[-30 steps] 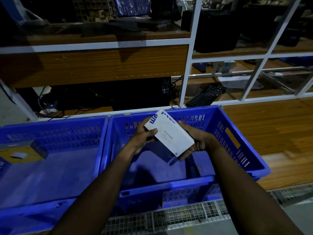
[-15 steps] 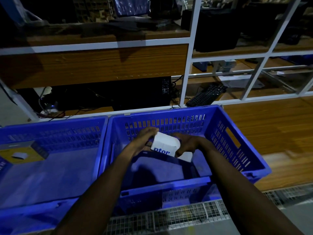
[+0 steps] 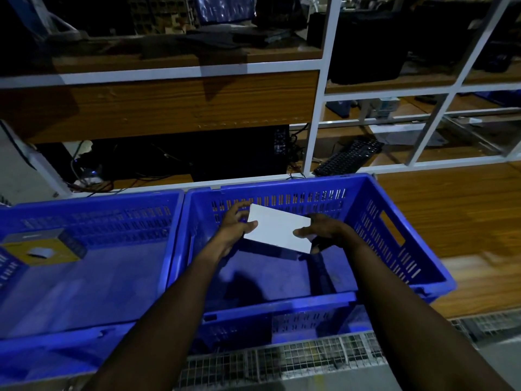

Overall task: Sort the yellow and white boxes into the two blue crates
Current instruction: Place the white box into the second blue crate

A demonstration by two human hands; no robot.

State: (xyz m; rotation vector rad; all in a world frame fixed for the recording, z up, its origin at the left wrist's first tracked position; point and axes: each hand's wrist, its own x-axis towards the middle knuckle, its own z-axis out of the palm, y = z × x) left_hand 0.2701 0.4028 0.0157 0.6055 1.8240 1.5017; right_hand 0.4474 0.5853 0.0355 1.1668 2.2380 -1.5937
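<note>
Left hand [image 3: 231,224], right hand [image 3: 328,232], both gripping flat smooth white box [image 3: 277,231], within slotted blue plastic crate [image 3: 282,302]

The left crate [image 3: 84,204] and right crate [image 3: 282,304] are faintly glossy blue plastic. The box [image 3: 277,230] is smooth matt card; right of the crates, the surface [image 3: 456,215] is grained wood.

Two crates side by side, in front of a rack [image 3: 318,114].
The left crate [image 3: 93,196] holds a box [image 3: 42,249] at its far-left end. Within the right crate [image 3: 282,184], the left hand [image 3: 234,224] and right hand [image 3: 324,232] hold a second box [image 3: 277,228] between them. A keyboard [image 3: 349,156] lies behind.
</note>
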